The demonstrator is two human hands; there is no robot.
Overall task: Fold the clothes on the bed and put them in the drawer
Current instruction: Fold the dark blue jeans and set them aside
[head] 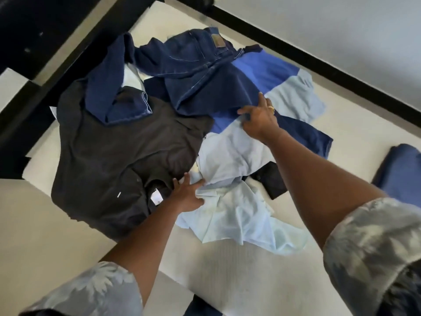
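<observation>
The left hand [186,195] lies spread and flat on the crumpled pale blue shirt [239,215], and the right hand [259,119], fingers loosely extended, rests on the banded blue shirt [262,71]. Both garments lie heaped on the bed [227,270], the banded shirt's long axis running diagonally from near left to far right.

Pale floor [27,213] left; black furniture [34,23] upper left; grey-white wall [341,30] upper right.

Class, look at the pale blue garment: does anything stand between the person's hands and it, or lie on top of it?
Nothing separates them: the left hand and the right hand both touch the pale blue garment. Beyond the right hand, the dark jeans lie over its blue part and would probably need lifting off first.
</observation>
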